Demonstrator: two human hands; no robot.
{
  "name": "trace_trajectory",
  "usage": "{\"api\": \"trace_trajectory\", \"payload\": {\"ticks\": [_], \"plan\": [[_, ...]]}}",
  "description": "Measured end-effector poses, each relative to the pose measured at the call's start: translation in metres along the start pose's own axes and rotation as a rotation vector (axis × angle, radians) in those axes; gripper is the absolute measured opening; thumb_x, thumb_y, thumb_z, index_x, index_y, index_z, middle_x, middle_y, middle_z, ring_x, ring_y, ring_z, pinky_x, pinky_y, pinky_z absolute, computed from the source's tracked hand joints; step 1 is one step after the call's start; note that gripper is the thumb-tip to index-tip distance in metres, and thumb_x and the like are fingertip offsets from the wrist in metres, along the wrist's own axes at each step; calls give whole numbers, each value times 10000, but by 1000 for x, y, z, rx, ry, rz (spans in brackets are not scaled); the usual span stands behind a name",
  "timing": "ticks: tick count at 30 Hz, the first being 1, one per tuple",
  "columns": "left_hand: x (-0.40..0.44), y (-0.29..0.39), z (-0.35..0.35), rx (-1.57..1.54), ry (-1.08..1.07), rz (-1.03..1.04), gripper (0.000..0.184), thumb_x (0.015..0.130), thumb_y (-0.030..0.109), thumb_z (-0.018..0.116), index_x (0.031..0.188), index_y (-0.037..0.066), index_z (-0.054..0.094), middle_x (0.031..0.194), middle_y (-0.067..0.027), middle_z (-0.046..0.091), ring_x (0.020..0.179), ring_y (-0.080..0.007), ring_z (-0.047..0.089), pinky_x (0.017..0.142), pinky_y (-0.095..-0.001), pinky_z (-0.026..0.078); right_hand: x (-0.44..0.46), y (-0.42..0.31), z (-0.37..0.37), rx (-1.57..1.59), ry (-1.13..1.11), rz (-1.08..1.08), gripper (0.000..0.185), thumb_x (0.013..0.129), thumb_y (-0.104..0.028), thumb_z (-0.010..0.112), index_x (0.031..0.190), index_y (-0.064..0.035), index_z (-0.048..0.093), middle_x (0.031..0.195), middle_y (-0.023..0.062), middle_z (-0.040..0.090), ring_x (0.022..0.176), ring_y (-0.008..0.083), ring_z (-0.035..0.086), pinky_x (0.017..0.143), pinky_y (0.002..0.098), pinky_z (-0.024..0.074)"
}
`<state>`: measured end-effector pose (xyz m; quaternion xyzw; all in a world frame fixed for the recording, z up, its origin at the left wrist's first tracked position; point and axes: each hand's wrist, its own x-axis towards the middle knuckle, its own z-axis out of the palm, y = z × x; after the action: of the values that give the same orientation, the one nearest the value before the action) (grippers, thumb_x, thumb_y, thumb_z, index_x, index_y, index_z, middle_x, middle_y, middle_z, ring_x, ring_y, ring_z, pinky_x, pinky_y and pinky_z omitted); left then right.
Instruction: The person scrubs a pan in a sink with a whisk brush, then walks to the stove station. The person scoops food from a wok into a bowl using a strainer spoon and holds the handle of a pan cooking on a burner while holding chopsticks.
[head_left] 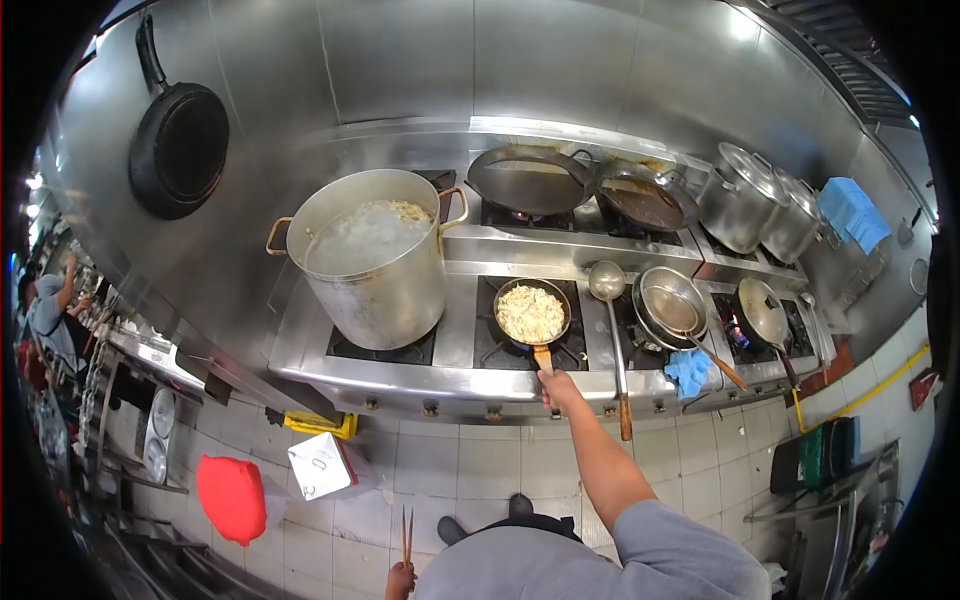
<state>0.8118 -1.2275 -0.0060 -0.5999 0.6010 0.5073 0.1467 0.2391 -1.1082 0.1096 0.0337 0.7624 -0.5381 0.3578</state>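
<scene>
My right hand [556, 392] is wrapped round the wooden handle of a small frying pan [499, 325], which sits over a front burner. Pale yellow, lumpy food [531, 313], which looks like scrambled egg, fills the pan. Low at my side, away from the stove, my left hand [400, 580] is closed round what looks like a pair of chopsticks [407, 535], their tips pointing up and slightly apart. Just right of the pan lies a long ladle [615, 345], its wooden handle jutting over the stove's front edge.
A big steaming stockpot [385, 300] stands left of the pan. Behind are two dark woks [525, 185] and lidded pots [735, 210]. Stacked strainers [672, 300], a blue cloth [688, 372] and a covered pan [762, 312] are to the right. A red-topped bin [231, 498] is on the floor.
</scene>
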Motion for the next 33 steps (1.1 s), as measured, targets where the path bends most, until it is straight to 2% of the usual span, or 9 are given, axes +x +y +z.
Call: {"api": "trace_trajectory", "payload": {"ticks": [2,15,17,20,25,26,27,29,33], "plan": [[8,-2,-4,-28,-105,111,223,871,200,525,1013,28,531,655,-100,564,389,-160,478,329,-291,373,2,2,-2,11,-30,-20,323,901,-318,548,975,-17,459,701,66,495,523,173,499,457,357,477],[3,25,-15,43,-68,77,210,873,197,521,994,25,528,639,-94,560,384,-166,479,329,-298,379,-3,1,-6,1,-17,2,347,915,-342,516,991,-8,459,709,80,512,502,183,511,441,355,476],[-13,35,-16,31,16,30,398,823,359,585,962,-11,632,876,-215,653,872,-317,640,743,-383,489,-10,4,-9,121,-35,28,386,937,-431,446,1056,-66,483,691,66,537,544,187,541,493,361,489],[5,22,-15,66,-29,74,400,824,363,582,956,-11,632,872,-214,653,872,-317,640,740,-384,489,-14,41,-27,286,-81,40,484,937,-504,383,1056,-58,529,727,80,580,573,201,575,529,370,510],[43,-7,-10,129,-56,165,403,827,370,578,947,-12,633,867,-212,654,871,-318,640,735,-387,488,-28,202,-43,-168,-185,119,309,903,-332,502,840,-43,592,682,103,598,572,212,602,499,361,500],[51,-14,-8,151,-54,189,404,828,371,578,945,-12,633,866,-212,654,871,-318,639,734,-388,488,0,272,-56,-955,-571,-312,314,873,-316,547,798,-15,595,679,114,602,566,210,600,464,376,491],[62,-22,-8,176,-46,219,405,829,372,577,943,-12,633,865,-212,654,871,-318,639,733,-388,487,-42,261,-45,-757,-496,347,359,848,-368,571,790,-16,611,685,116,616,583,215,610,449,379,488],[83,-37,-5,236,-40,294,407,830,375,575,940,-12,633,863,-211,654,871,-318,639,731,-389,487,-89,268,-35,-859,-532,562,392,832,-421,576,851,-35,638,754,106,639,617,224,628,466,375,508],[120,-47,-5,424,-72,527,410,832,380,572,932,-13,634,858,-210,654,870,-319,639,727,-391,486,-110,266,-27,-823,-565,504,388,832,-441,568,934,-75,646,804,91,641,632,211,633,498,365,528]]}}
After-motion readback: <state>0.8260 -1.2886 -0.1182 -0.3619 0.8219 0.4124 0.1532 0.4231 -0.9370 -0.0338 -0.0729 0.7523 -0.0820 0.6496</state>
